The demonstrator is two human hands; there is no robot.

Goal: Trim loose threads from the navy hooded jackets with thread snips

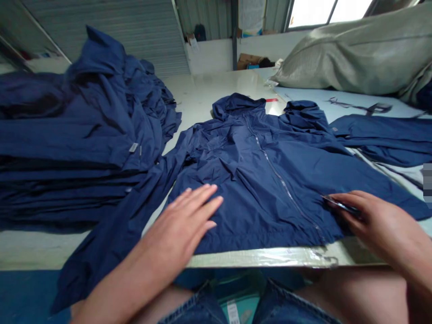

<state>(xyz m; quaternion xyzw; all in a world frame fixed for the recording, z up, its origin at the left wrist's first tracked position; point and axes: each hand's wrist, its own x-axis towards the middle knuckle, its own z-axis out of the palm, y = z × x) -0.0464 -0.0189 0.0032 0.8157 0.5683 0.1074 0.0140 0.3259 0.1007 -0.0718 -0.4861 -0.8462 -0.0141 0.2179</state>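
Observation:
A navy hooded jacket (pixel 232 157) lies front up on the table, its hood away from me and its long zipper (pixel 283 183) running toward the near hem. My left hand (pixel 189 216) rests flat on the lower left front, fingers stretched out. In my right hand (pixel 371 213), closed at the lower right front, is a slim metal tool that looks like thread snips (pixel 344 206). Its tip points left, close to the cloth beside the zipper. One sleeve (pixel 135 229) stretches toward me and hangs over the table's near edge.
A tall stack of folded navy jackets (pixel 67 148) stands on the left. More folded navy garments (pixel 388 135) lie at the right, below a big grey-green sack (pixel 357 54). Dark strips (pixel 364 107) and a red tag (pixel 272 100) lie on the table (pixel 216 87). Its taped front edge (pixel 263 257) is near my lap.

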